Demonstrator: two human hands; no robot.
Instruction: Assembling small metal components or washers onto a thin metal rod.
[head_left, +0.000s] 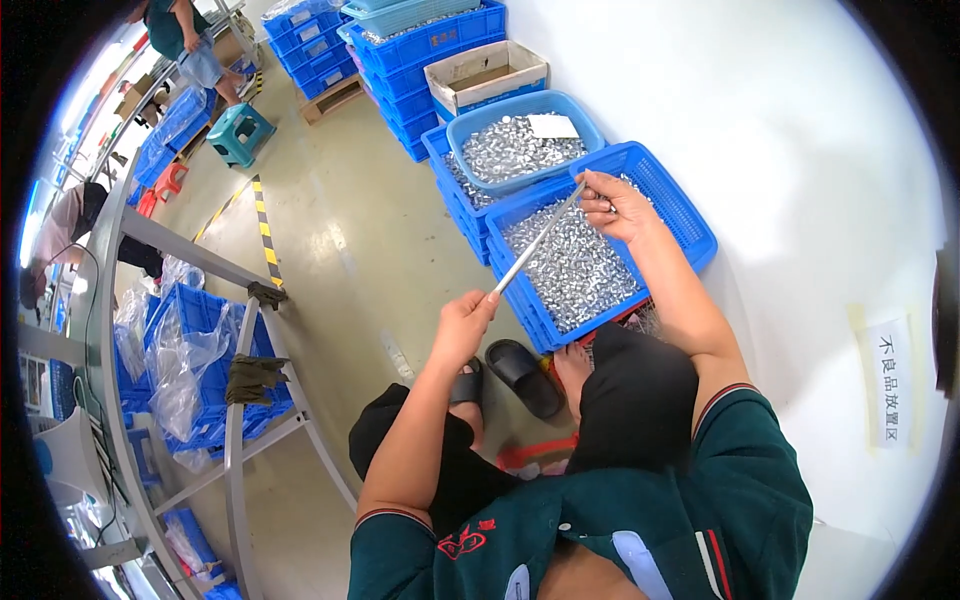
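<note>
We are gripping a thin metal rod (537, 240) at both ends: left hand (465, 325) closed on the lower end, right hand (617, 205) pinching the top. It is slanting over the blue basket (690, 215) of small metal parts (575, 270); we judge that keeping it steady and low is helping parts thread on without spilling.

Single head cam, fisheye, worn on person's head, faces down and fwd. Near: lap, both forearms. Far centre: blue crate (690, 215). Far left: floor, racks. Rim edges bend.
</note>
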